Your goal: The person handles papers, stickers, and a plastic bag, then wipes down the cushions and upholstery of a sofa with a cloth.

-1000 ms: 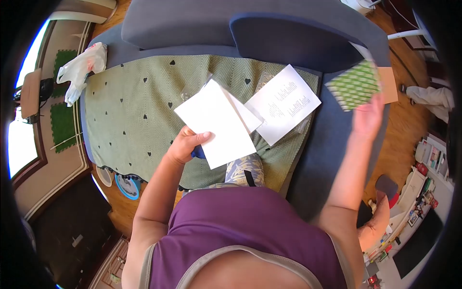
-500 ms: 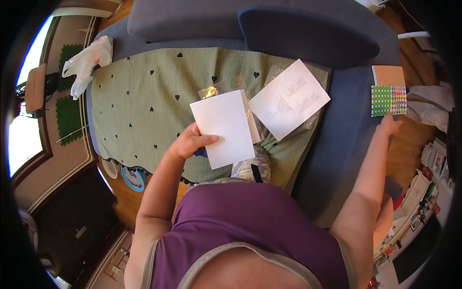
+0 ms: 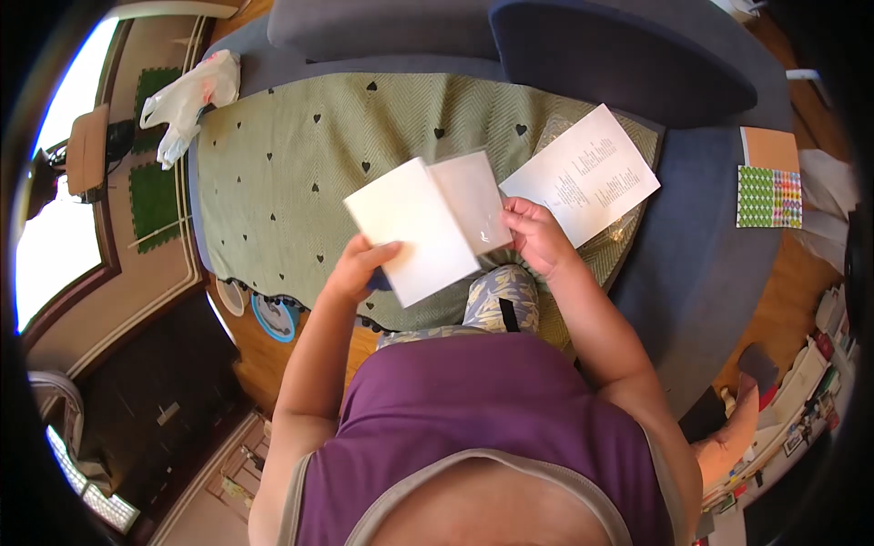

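My left hand (image 3: 357,266) grips a stack of white cards (image 3: 411,232), its thumb lying on top. A clear-sleeved sheet (image 3: 472,202) sticks out from behind the stack on the right, and my right hand (image 3: 539,235) pinches its edge. Beyond my right hand, a printed white sheet (image 3: 594,173) lies on the green blanket (image 3: 282,182) over clear plastic packaging. At the far right, a green and multicoloured patterned sheet (image 3: 769,197) rests at the sofa's edge beside a tan piece (image 3: 770,149).
A white plastic bag (image 3: 193,100) is at the blanket's upper left. Dark blue cushions (image 3: 619,73) stand along the sofa back. A blue basin (image 3: 273,317) is on the floor at left. A person's bare limb (image 3: 733,437) shows at lower right.
My right hand laid the green patterned sheet down at the right, then came back to the stack and took hold of the sleeved sheet. The view has shifted slightly.
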### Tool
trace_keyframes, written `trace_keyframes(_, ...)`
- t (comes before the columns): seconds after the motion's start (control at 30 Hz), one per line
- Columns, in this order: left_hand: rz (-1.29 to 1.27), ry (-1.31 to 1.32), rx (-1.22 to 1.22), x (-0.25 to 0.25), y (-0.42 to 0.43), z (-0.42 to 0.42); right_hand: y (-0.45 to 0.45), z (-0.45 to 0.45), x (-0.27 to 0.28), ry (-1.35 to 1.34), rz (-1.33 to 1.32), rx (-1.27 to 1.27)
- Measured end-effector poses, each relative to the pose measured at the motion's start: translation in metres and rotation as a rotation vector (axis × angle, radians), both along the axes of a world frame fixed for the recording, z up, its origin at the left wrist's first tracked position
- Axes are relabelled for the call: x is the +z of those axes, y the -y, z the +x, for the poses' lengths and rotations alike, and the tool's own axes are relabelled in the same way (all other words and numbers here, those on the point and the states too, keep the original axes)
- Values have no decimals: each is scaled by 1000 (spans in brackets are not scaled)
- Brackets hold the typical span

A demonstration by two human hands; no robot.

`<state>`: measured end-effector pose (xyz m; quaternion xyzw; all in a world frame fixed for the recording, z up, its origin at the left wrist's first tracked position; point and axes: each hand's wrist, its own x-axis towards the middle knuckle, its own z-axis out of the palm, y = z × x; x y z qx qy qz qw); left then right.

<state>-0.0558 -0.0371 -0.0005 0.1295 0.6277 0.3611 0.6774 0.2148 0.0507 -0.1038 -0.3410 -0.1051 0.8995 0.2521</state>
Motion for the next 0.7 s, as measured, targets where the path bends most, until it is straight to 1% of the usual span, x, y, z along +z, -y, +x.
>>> trace_keyframes(0.1, 3, -33, 183, 3, 26, -25, -14, 0, -9, 46, 7, -98)
trace_keyframes(0.13, 16, -16, 183, 3, 30, -33, -19, 1, -7, 59, 13, -116)
trace_keyframes(0.2, 11, -75, 232, 3, 39, -37, -27, 0, -1, 111, 90, -196)
trace_keyframes(0.33, -23, -69, 213, -5, 46, -37, -32, 3, 6, 196, 209, -248)
trace_keyframes(0.43, -39, -64, 187, -12, 49, -36, -32, 5, 14, 251, 238, -287)
trace_keyframes(0.53, -43, -48, 161, -15, 47, -32, -32, 8, 9, 316, 217, -316)
trace_keyframes(0.7, -39, -44, 168, -14, 44, -21, -33, 11, 3, 336, 214, -375)
